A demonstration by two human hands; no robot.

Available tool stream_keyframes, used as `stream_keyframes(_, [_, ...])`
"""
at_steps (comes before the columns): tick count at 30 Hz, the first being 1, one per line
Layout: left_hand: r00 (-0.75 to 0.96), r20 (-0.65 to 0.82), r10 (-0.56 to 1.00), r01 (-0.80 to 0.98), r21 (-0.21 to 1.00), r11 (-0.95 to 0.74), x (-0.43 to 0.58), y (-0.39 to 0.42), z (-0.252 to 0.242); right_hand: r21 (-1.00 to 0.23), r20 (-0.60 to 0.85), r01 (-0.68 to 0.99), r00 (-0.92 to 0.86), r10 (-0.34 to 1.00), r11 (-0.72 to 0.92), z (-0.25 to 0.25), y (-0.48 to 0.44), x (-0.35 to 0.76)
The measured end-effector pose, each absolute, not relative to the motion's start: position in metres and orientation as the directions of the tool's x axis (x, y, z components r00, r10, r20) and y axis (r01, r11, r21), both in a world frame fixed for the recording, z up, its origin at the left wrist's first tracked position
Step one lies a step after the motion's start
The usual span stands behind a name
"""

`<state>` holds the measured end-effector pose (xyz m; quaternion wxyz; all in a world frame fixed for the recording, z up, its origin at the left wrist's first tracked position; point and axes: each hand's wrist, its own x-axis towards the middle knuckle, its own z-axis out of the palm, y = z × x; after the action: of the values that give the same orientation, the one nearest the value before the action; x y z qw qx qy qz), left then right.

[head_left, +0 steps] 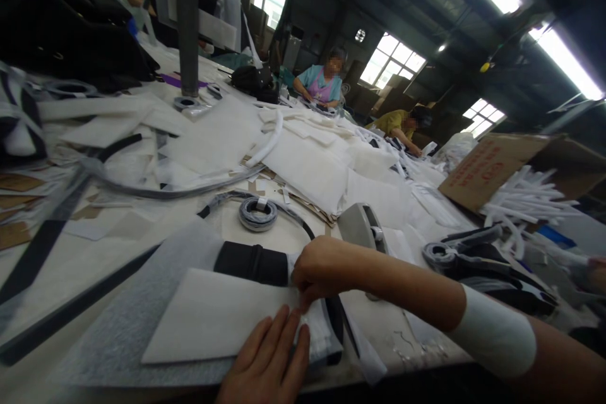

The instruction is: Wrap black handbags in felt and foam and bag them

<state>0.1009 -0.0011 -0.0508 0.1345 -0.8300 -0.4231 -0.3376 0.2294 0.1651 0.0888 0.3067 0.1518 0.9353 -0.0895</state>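
My left hand (272, 356) lies flat, fingers stretched out, on the right end of a white rectangular sheet (208, 319). Close by its fingertips is my right hand (319, 268), with fingers curled and pressed together at that same end; what they pinch is hidden. Under the white sheet spreads a thin, translucent grey-white wrapping sheet (137, 328). A black folded piece with a raised band (253, 262) shows just beyond the white sheet. Right of my left hand, clear film (322, 331) covers a dark-edged item.
A coiled grey strap (258, 213) lies ahead, near a grey tape dispenser (362, 227). White sheets (307, 167) are piled beyond. At right are a black bundled bag (487, 271) and a cardboard box (492, 167) with white tubes. A metal post (187, 25) stands left; two co-workers sit farther back.
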Motion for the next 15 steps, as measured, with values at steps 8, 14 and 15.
stream_keyframes(8, [0.431, 0.679, 0.594, 0.792, 0.031, -0.61, 0.102, 0.002, -0.054, 0.081, -0.638, 0.297, -0.718, 0.278, 0.952, 0.077, 0.177, 0.214])
stream_keyframes(14, [0.555, 0.648, 0.522, 0.762, -0.143, -0.632, 0.089, 0.008, -0.048, 0.019, -0.557, 0.393, -0.759, 0.336, 0.919, 0.064, 0.208, 0.228])
stream_keyframes(15, [0.592, 0.63, 0.503, 0.743, -0.185, -0.643, 0.086, 0.009, -0.046, -0.003, -0.551, 0.429, -0.755, 0.356, 0.904, 0.061, 0.213, 0.23])
